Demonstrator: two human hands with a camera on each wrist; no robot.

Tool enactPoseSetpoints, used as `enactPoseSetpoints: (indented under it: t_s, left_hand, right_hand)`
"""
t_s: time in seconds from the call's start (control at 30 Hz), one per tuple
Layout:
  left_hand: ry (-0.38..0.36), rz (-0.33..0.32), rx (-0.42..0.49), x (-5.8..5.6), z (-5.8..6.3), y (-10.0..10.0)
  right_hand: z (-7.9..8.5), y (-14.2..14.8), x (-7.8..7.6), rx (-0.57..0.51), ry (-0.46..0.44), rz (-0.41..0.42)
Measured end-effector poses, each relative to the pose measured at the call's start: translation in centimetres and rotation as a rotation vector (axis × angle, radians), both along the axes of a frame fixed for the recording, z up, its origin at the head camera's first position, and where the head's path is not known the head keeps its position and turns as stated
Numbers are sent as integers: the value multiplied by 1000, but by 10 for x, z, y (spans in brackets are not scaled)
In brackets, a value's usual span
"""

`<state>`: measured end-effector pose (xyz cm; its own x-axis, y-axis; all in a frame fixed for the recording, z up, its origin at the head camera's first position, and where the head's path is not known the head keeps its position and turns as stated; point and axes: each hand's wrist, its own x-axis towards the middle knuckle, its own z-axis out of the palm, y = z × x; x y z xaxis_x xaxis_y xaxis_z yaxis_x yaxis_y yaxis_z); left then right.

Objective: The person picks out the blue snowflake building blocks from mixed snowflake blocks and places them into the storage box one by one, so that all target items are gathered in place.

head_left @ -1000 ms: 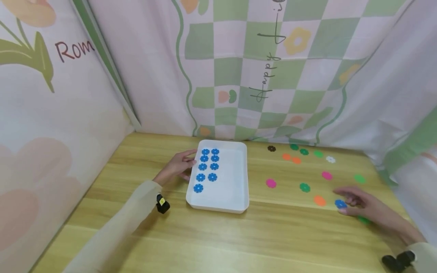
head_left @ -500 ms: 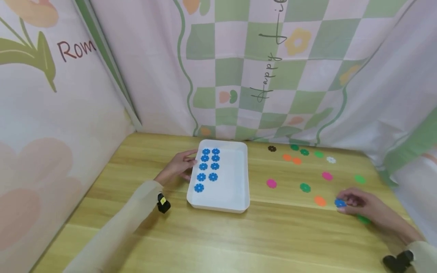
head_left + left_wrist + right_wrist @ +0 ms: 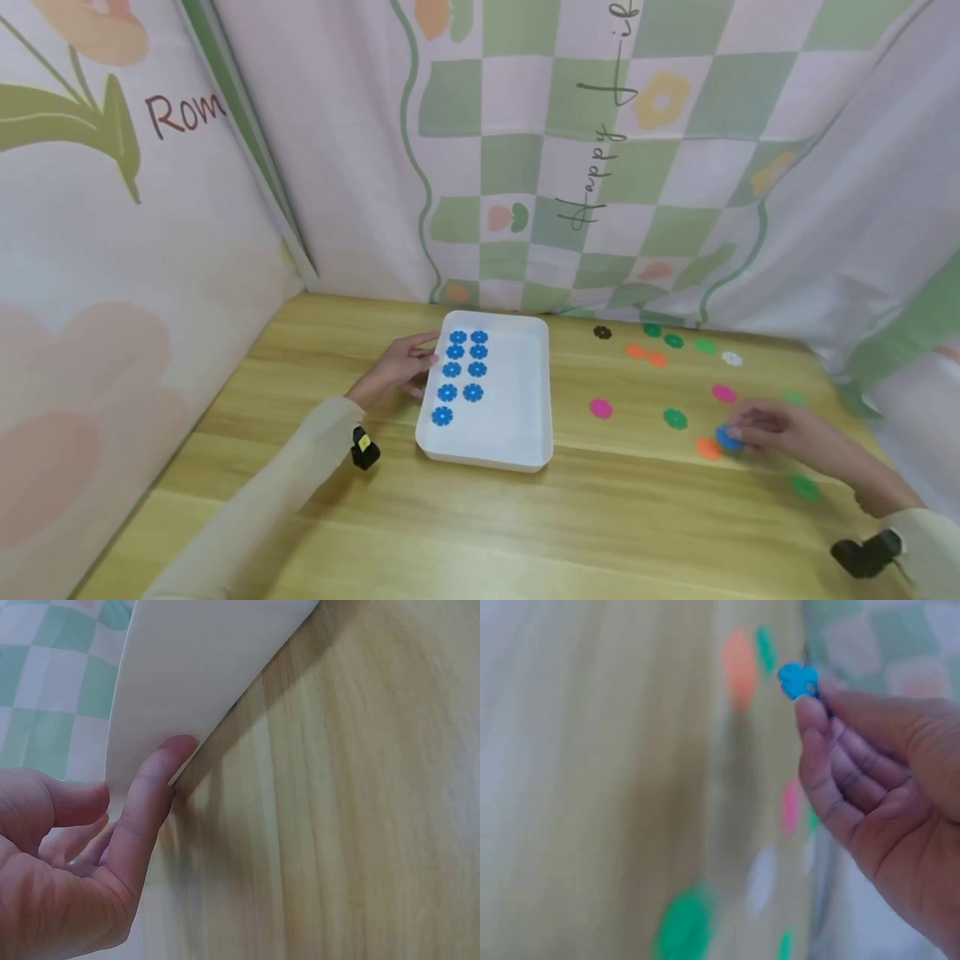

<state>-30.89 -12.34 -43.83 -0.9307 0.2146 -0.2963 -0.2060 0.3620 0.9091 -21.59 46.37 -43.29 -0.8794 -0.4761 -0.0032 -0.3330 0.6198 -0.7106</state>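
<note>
My right hand [image 3: 783, 433] pinches a blue flower-shaped plastic disc [image 3: 798, 680] between thumb and fingertips, raised over the right part of the table. In the head view the held disc overlaps an orange disc [image 3: 708, 448]. My left hand [image 3: 400, 365] touches the left wall of a white rectangular tray [image 3: 517, 446]. One fingertip rests low on that wall [image 3: 184, 682], with the thumb at the rim and the fingers fairly straight. Inside the tray, several blue flower discs [image 3: 452, 369] lie flat in two columns on the left side, the left column one longer.
Loose discs lie right of the tray: pink [image 3: 601, 408], dark green [image 3: 675, 418], brown [image 3: 602, 332], white [image 3: 732, 358], more orange [image 3: 635, 352] and light green [image 3: 705, 346]. A green one [image 3: 805, 487] sits below my right wrist. A patterned curtain [image 3: 517, 167] hangs behind the wooden table [image 3: 480, 533].
My right hand has closed on the blue disc, picked it up and moved left with it, uncovering the green disc underneath. My left hand stays at the tray; the head view has shifted slightly.
</note>
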Motion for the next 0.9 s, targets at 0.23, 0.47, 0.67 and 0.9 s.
enactPoseSetpoints:
  t_s: [0.23,0.47,0.67,0.9]
  left_hand:
    - [8,4,0,-2,0,0]
    - [17,-14,2,1,2,1]
    - [15,-6,-2,4,1,0]
    - [-7,21,-4,0,1,1]
  right_hand:
    - [38,-77,-19,-62,-11,43]
    - [53,-165,-40,-223,-245,-30]
    - [48,-242,-61,-185,-415,-8]
    - [33,-314,-78,-51,-471,-25]
